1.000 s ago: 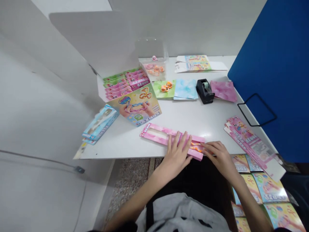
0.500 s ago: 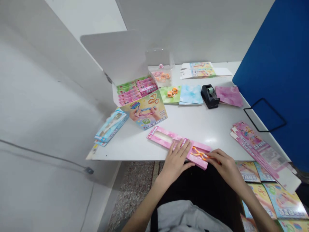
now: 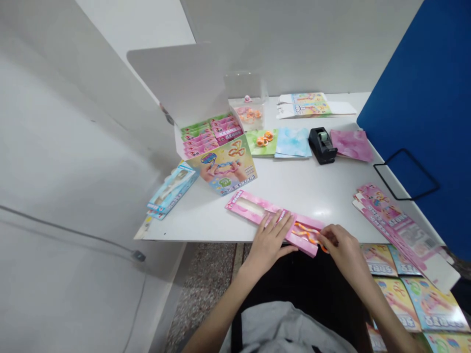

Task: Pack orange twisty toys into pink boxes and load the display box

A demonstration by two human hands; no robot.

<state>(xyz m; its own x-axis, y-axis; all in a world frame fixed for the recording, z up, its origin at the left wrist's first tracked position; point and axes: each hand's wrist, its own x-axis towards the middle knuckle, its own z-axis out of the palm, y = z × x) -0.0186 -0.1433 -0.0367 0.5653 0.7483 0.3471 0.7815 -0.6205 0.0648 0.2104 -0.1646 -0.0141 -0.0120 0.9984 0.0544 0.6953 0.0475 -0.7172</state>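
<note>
A long pink box [image 3: 253,208] lies slantwise at the near edge of the white table [image 3: 294,189]. My left hand [image 3: 270,238] rests flat on its middle with the fingers spread. My right hand [image 3: 340,247] is at the box's right end, fingers pinched on an orange stretchy toy [image 3: 307,231] that lies in the box's window and sticks out at that end.
An open display carton [image 3: 217,147] holds pink and green boxes. Near it are blue boxes [image 3: 171,189], a clear tub of orange toys [image 3: 249,113], coloured cards [image 3: 292,142], a tape dispenser [image 3: 322,144], flat pink cartons [image 3: 395,223] and a blue partition [image 3: 423,98].
The view shifted left and slightly down, so things sit further right in frame. My right hand drew back a little to the box's right end; the orange toy's end now shows there.
</note>
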